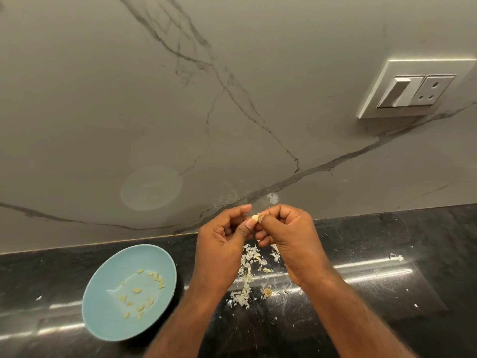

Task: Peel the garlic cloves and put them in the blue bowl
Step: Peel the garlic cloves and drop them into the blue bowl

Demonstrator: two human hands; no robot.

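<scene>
Both hands raised — left hand [222, 237], right hand [289, 232] pinching garlic clove [255, 217]

A grey marble wall [232, 99] with dark veins rises behind the glossy black desk [387, 241]. A white switch plate [415, 89] sits upper right.

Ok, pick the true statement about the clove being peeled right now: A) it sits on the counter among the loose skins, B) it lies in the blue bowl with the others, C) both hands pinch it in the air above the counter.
C: the garlic clove is pinched between the fingertips of the left hand and the right hand, raised above the skins on the black counter, away from the blue bowl.
</scene>
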